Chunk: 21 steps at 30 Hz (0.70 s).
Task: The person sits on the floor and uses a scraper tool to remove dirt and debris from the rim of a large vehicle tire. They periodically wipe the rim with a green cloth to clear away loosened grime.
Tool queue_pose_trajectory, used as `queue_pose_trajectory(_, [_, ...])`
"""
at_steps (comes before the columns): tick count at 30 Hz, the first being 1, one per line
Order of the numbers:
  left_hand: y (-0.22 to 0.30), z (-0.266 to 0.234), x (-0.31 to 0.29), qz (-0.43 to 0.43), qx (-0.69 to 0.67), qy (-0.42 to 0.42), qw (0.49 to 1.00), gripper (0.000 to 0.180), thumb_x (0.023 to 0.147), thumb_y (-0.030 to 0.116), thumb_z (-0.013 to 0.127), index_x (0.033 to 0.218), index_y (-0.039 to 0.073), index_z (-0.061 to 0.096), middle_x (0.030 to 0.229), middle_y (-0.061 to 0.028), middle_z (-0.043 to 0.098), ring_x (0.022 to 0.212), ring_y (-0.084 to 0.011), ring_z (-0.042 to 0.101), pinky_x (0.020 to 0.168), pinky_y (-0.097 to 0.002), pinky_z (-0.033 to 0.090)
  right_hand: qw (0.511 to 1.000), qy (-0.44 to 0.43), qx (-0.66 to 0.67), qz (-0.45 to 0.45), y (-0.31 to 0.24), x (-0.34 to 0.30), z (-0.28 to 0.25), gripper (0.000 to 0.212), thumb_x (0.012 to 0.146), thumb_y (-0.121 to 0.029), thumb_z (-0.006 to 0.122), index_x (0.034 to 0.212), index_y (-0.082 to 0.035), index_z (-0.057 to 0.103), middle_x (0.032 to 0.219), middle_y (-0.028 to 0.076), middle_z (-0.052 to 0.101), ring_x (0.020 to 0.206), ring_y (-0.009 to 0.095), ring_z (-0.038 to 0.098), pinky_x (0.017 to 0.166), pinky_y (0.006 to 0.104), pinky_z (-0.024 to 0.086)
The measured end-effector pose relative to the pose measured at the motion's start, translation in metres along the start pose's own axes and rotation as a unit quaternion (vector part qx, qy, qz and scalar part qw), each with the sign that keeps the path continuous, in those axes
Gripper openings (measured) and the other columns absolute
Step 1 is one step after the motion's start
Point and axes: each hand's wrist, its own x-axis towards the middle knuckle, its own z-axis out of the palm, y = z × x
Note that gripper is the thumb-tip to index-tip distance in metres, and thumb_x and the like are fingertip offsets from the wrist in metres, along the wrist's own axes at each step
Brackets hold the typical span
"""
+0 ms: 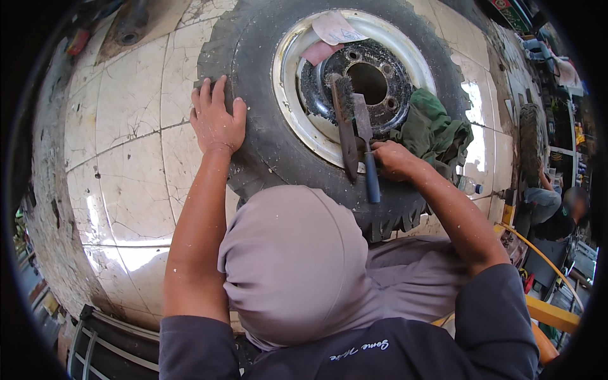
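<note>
The tyre [256, 130] lay on its side directly ahead of both hands, its silver wheel rim [290, 95] past the right fingers. The left hand [216, 123] was back-up at the tyre's left edge, fingers open and fanned forward, thumb apart, forearm nearly straight. The right hand [396, 160] reached inward with elbow bent and fingers curled beside the blue-handled scraper [366, 136]; whether they gripped it I could not tell. Left of those fingers lay a bristle brush [345, 120]; to their right, a crumpled green cloth [437, 130]. Cracked floor tiles [130, 171] stretched left of the left fingers.
</note>
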Motion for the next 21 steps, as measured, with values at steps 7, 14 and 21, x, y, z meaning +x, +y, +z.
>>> queue_pose_trajectory(7, [0.004, 0.002, 0.000, 0.004, -0.004, -0.005, 1.000, 0.061, 0.094, 0.043, 0.051, 0.152, 0.023, 0.044, 0.162, -0.0105, 0.033, 0.151, -0.0340, 0.024, 0.121, -0.0521, 0.022, 0.968, 0.170, 0.180, 0.037, 0.032, -0.020, 0.022, 0.047, 0.076, 0.000, 0.063, 0.123, -0.003, 0.068, 0.125, 0.018, 0.066, 0.118, 0.037, 0.062, 0.103, 0.0430, 0.049])
queue_pose_trajectory(14, [-0.003, 0.003, 0.000, 0.009, -0.004, 0.013, 1.000, 0.059, 0.095, 0.041, 0.052, 0.152, 0.023, 0.044, 0.161, -0.0120, 0.035, 0.150, -0.0357, 0.026, 0.119, -0.0534, 0.024, 0.995, 0.056, 0.081, -0.033, 0.014, -0.038, -0.004, 0.050, 0.073, 0.003, 0.061, 0.121, -0.006, 0.070, 0.116, 0.019, 0.067, 0.114, 0.040, 0.061, 0.100, 0.0455, 0.048])
queue_pose_trajectory(21, [-0.005, 0.005, -0.001, 0.024, 0.002, 0.024, 0.999, 0.058, 0.096, 0.039, 0.052, 0.151, 0.023, 0.045, 0.160, -0.0127, 0.037, 0.149, -0.0360, 0.028, 0.118, -0.0538, 0.026, 0.988, 0.100, 0.111, 0.027, 0.053, -0.047, -0.032, 0.052, 0.076, 0.008, 0.057, 0.124, -0.006, 0.069, 0.125, 0.020, 0.066, 0.118, 0.038, 0.062, 0.104, 0.0414, 0.048])
